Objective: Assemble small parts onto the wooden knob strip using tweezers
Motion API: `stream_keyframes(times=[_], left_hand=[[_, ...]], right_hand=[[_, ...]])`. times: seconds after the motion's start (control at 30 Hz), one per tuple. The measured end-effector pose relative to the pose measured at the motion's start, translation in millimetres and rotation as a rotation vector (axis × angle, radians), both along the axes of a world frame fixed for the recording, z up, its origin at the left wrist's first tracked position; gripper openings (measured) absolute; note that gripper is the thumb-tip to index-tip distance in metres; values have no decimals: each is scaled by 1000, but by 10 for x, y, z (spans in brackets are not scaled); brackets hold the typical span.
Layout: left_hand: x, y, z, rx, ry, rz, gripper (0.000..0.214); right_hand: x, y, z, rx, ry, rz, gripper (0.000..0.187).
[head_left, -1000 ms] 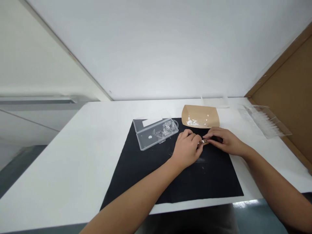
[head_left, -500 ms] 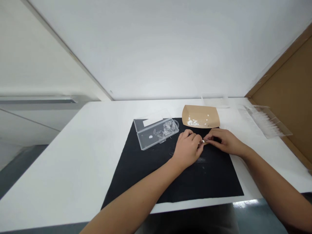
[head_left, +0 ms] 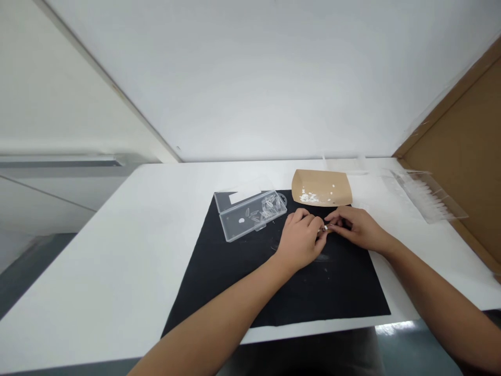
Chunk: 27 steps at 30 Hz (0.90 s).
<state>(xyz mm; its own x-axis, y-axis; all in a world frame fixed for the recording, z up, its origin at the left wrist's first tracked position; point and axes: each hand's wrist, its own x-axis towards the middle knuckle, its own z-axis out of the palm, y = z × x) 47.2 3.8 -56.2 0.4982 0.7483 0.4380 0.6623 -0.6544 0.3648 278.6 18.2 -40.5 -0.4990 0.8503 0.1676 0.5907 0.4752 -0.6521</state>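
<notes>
Above the black mat (head_left: 235,282), my left hand (head_left: 299,237) is closed, its thumb and fingertips pinching a small item with a white end (head_left: 325,228). Most of that item is hidden by the fingers, and its kind is too small to tell. My right hand (head_left: 358,227) meets it from the right, thumb and forefinger pressed together at the same spot. What lies in the right fingertips I cannot make out. Left of my hands, an open clear plastic case (head_left: 230,230) holds several clear nail-tip-shaped pieces (head_left: 270,205).
A brown paper tray (head_left: 323,183) with small white bits in it stands behind my hands. To the right lies a clear plastic box (head_left: 434,203) with rows of pale pieces. White table (head_left: 97,261) surrounds the mat; a brown panel (head_left: 462,141) borders its right side.
My right fingers have shifted very slightly at the small item. My left hand keeps its place, and the case and tray stay where they were.
</notes>
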Motion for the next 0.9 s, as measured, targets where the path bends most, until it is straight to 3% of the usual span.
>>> stream_keyframes(times=[0.27,0.47,0.67,0.9], left_hand=[[5,-10,4,-4,-6,13,11],[0,-7,-5,-5,-12,5,11],[-1,-3,-19,-9,-18,-1,10],[2,-5,-28,3,-11,1,10]], right_hand=[[-23,-7,34,-1,-41,-34,12],[26,7,36,74,-9,48,12],[35,-5,-36,-98,73,10,44],[54,19,-66,-137,85,-33,36]])
